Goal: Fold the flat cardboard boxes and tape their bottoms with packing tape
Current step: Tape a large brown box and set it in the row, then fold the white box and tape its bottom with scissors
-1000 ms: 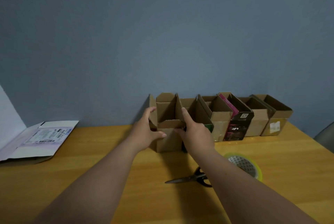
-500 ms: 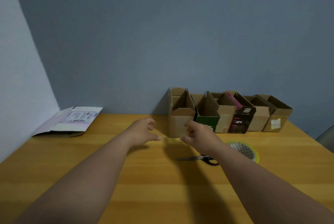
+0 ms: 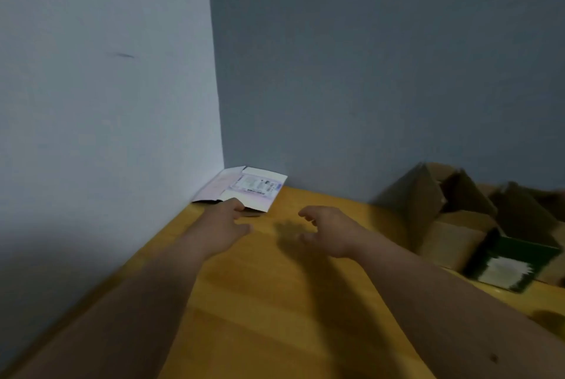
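Note:
A flat white box (image 3: 244,187) with a printed label lies in the table's far left corner, against the walls. My left hand (image 3: 227,219) reaches toward it, fingertips at its near edge, holding nothing. My right hand (image 3: 327,230) hovers over the table to the right of the flat box, fingers loosely curled and empty. Several folded brown boxes (image 3: 434,204) stand in a row along the back wall at the right; they are blurred.
The wooden table (image 3: 269,302) meets a pale wall on the left and a grey-blue wall behind. A dark green box (image 3: 513,262) with a white patch stands in the row at the right edge.
Both hands have let go of the folded brown box and moved left toward the flat white box. The view has swung left, so the scissors and tape roll are out of sight.

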